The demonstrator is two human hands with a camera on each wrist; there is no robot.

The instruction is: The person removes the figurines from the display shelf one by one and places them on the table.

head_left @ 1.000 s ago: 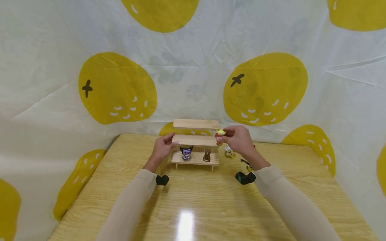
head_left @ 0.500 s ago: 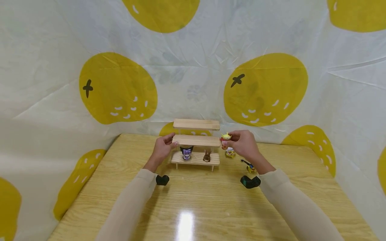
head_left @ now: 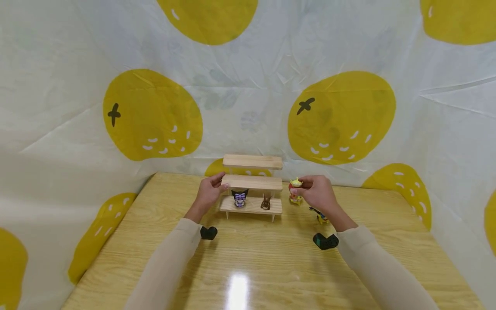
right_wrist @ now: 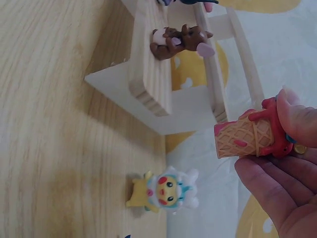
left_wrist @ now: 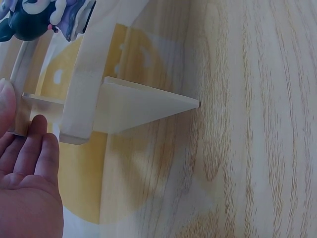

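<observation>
In the head view my left hand holds the left end of the middle board of a three-tier wooden display shelf, thumb on one side and fingers on the other. My right hand pinches a toy figurine with a waffle-cone base, red coating and a yellow-green top, held up just right of the shelf. On the bottom board sit a black-and-purple figurine at left and a brown figurine at right. Below the held toy, a yellow figurine with a white hood stands on the table.
Another yellow figurine with a dark blue stick-like part stands on the wooden table, near the right wrist. Behind the shelf hangs a white cloth with large yellow fruit prints. Dark wrist devices show under both sleeves.
My right hand has moved right and down with the cone figurine, from beside the middle board to in front of the hooded figurine. The left hand has stayed on the shelf.
</observation>
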